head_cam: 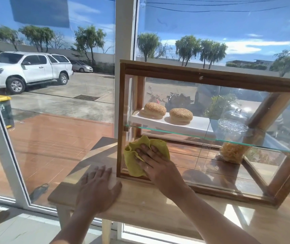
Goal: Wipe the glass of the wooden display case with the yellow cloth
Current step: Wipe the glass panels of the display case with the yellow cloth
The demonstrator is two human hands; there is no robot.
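— Where's the cloth?
— Crumpled and yellow, flattened on the lower left of the case's front glass under the right hand, fingers spread straight, pressing rather than gripping.
— And the left hand?
— Lies flat, relaxed, on the wooden surface just beside the case's corner, holding nothing.
— Inside?
— Two buns on the shelf.

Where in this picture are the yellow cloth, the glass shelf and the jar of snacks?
yellow cloth (135,162): head view, on its lower left fold.
glass shelf (184,134): head view, on its green front edge.
jar of snacks (232,152): head view, on its filled lower body.
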